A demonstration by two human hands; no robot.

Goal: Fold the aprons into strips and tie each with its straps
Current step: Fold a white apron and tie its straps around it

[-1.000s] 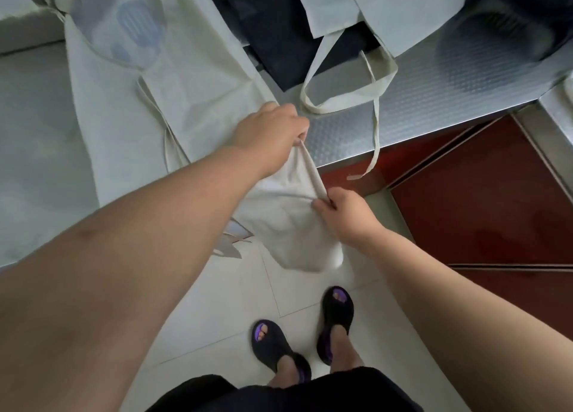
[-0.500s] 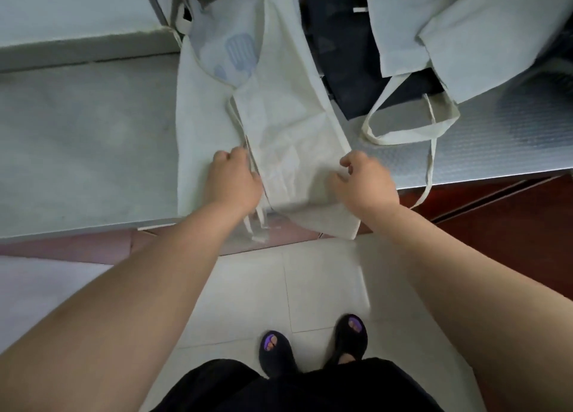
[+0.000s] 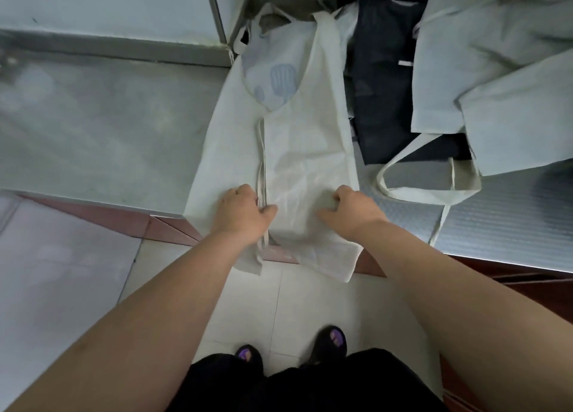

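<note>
I see the apron (image 3: 305,139) partly folded, straps (image 3: 262,163) untied. My left hand (image 3: 245,214) and right hand (image 3: 352,210) rest on it curled; grip unclear.

Cream apron (image 3: 307,151): thin cloth, matt, finely creased. Its straps (image 3: 262,170): flat cloth tape, same finish. Dark apron (image 3: 381,101): navy cloth, matt. Counter (image 3: 93,126): looks like metal, dull grey and smudged on the left, fine ribbed embossing with a soft sheen on the right. Floor (image 3: 248,303): pale smooth tiles, slight gloss. Cabinet front (image 3: 527,283): red-brown, glossy.
</note>
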